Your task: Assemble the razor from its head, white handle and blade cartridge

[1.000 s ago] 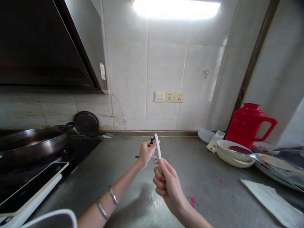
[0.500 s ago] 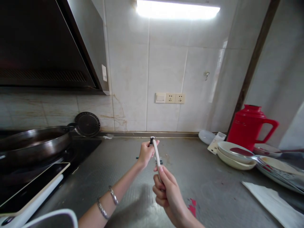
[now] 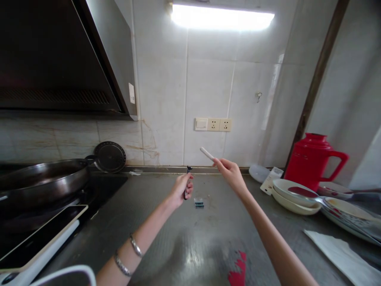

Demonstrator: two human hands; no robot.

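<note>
My left hand (image 3: 180, 187) is closed around a slim black handle (image 3: 189, 169) with a small head, which looks like a razor handle. Its top sticks up above my fingers and its lower end shows below them. Higher and to the right, my right hand (image 3: 230, 171) pinches one end of a white stick (image 3: 207, 153). The stick slants up to the left, apart from the black handle, with its free end in front of the wall. Just right of my left hand, a small clear pack with dark green pieces (image 3: 199, 203) lies on the steel counter (image 3: 166, 246).
A pan (image 3: 44, 178) sits on the stove at left, near a phone (image 3: 44, 234). To the right are a red thermos jug (image 3: 312, 161), stacked bowls (image 3: 293, 194), plates and a white paper (image 3: 342, 254). Wall sockets (image 3: 213, 124) are behind.
My hands have moved apart. The right hand has gone up and right with the white stick, which has come away from the black handle. The left hand still grips the handle.
</note>
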